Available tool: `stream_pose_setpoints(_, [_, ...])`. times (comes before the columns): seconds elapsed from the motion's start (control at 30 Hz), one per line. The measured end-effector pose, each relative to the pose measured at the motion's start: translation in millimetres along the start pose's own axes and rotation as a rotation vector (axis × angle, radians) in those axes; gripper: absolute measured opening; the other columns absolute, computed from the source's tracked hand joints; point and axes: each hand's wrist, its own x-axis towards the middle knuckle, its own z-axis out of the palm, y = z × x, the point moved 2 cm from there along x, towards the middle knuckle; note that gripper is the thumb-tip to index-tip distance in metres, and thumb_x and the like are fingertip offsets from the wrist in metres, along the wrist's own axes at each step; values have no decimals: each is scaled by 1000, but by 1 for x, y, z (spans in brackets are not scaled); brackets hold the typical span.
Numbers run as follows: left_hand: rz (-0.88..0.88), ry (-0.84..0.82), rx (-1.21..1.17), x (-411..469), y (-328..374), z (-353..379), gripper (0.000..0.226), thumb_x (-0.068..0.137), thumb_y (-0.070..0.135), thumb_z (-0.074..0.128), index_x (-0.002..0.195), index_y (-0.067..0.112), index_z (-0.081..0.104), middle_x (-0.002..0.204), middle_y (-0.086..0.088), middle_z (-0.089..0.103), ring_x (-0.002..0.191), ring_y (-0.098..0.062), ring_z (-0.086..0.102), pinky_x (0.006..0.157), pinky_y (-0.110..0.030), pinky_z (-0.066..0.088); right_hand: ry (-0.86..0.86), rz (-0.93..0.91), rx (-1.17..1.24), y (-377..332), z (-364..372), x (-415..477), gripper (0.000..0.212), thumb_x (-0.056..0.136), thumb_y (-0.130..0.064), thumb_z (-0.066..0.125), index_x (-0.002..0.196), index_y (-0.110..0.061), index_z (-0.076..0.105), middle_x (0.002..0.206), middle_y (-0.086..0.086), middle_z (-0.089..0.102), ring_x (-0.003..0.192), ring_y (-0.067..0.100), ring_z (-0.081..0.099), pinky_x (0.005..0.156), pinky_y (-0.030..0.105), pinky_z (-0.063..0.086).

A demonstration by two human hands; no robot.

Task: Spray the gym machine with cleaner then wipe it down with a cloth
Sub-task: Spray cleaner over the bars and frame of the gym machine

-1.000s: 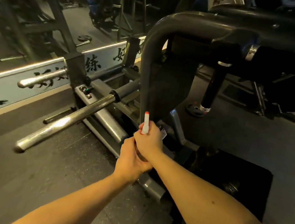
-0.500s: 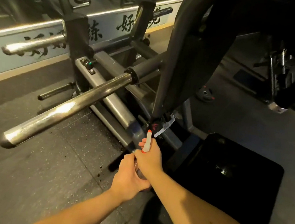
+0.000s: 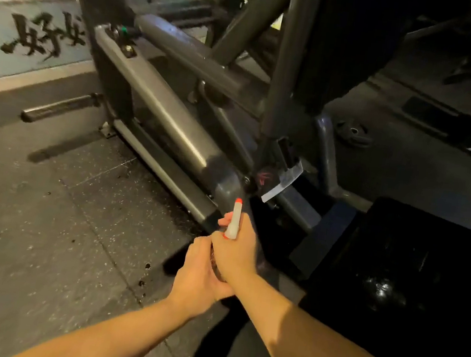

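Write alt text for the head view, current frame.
Two hands hold a spray bottle, the right hand at its top and the left hand wrapped round its body, with the nozzle aimed low at the grey gym machine. A speckled floor lies to the left and a black mat to the right.

The spray bottle (image 3: 235, 218) shows only its white head with a red tip, pointing away toward the gym machine (image 3: 175, 129), whose dark grey steel tubes slant low over the floor (image 3: 44, 229) just ahead.
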Motion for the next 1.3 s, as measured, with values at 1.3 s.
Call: stream_pose_setpoints(1.3, [-63,-617,119,15,-259,263,85,46,52,95,112,34,44,118,5,60,107,-12,64,94,-35,57,285,576,-34,417,-16,61,43,83,-25,65,125,-19,62,115,5,67,103,29,66,93,38,54])
